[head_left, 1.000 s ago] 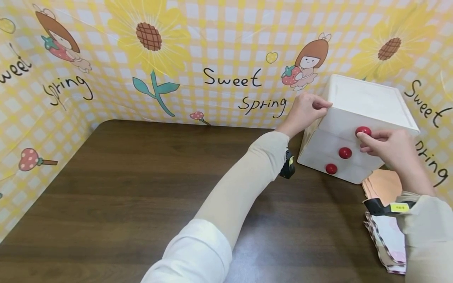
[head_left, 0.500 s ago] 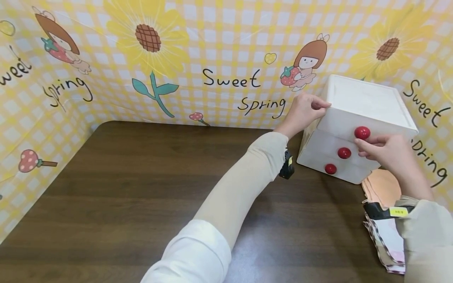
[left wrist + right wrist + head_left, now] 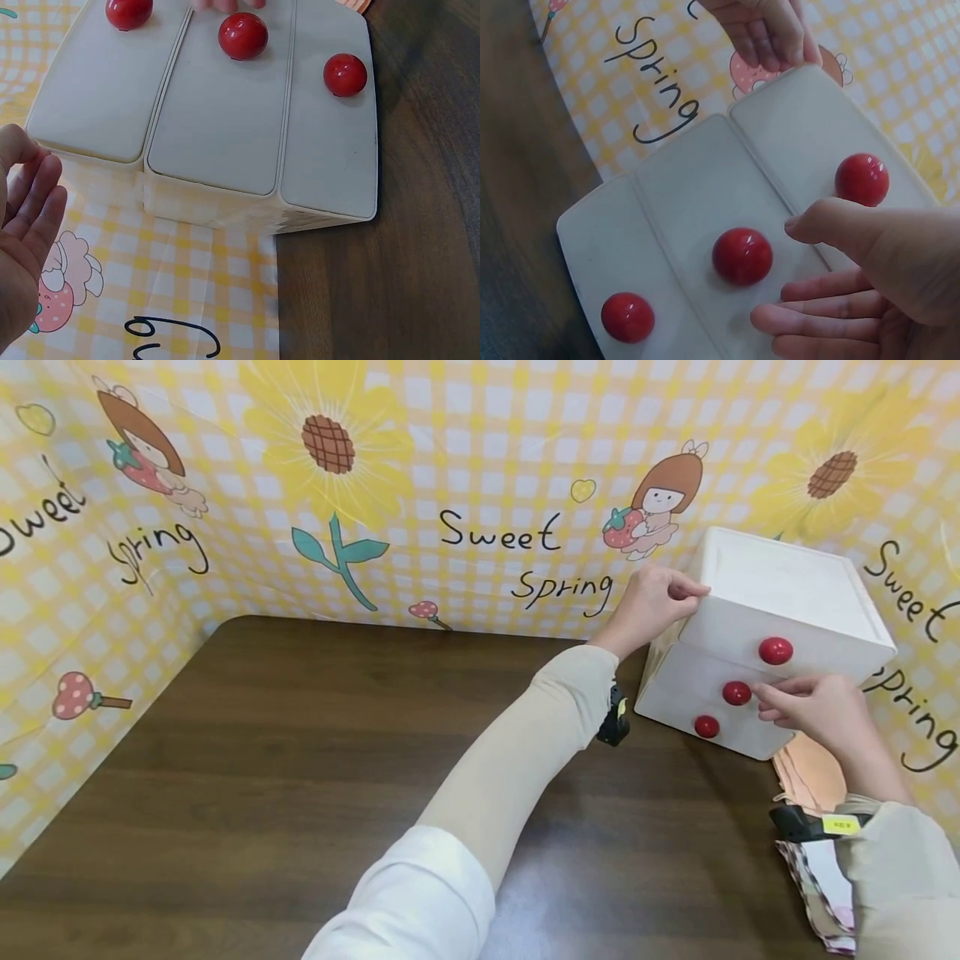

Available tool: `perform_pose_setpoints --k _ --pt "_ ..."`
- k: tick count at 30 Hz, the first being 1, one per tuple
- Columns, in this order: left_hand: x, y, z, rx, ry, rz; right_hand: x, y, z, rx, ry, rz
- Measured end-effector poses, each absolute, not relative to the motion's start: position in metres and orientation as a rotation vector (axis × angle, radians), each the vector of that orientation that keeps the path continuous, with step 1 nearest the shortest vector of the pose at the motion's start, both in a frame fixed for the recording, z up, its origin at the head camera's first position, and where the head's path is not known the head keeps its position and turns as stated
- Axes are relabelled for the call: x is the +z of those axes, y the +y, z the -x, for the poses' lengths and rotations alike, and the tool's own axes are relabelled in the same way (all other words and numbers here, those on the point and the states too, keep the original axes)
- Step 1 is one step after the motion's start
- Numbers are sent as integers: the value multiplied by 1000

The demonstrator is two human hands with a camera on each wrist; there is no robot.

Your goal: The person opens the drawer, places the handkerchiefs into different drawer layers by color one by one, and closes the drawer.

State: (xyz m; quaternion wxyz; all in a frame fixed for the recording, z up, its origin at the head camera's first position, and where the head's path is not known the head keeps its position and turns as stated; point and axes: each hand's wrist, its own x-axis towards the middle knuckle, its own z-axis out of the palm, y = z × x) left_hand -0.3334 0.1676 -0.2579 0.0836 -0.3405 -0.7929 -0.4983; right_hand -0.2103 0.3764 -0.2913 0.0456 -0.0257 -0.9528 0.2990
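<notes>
A white cabinet (image 3: 795, 581) with three stacked drawers stands at the table's back right, each front bearing a round red knob. The left hand (image 3: 654, 602) holds the cabinet's upper left front corner, thumb and forefinger pinching its edge. Beside the middle knob (image 3: 737, 693) is the right hand (image 3: 817, 706), its thumb and fingers apart. In the right wrist view a gap shows between that hand and the middle knob (image 3: 742, 256). The top knob (image 3: 776, 651) and bottom knob (image 3: 707, 727) are untouched. All three drawer fronts (image 3: 217, 120) look pushed in.
Folded orange cloth (image 3: 813, 772) lies in front of the cabinet, with folded checked cloth (image 3: 821, 893) nearer, partly behind the right sleeve. The dark wooden table (image 3: 300, 777) stretches left. A patterned yellow-checked sheet (image 3: 480, 468) hangs behind the table.
The right hand has let go of the top knob and moved down to beside the middle one. The left hand stays at the cabinet corner. The head view has shifted slightly.
</notes>
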Motion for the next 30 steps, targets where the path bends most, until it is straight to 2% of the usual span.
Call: perform_pose_setpoints --k 30 --pt "-260 167 333 -1495 -2340 1042 -309 369 224 1096 -2976 13"
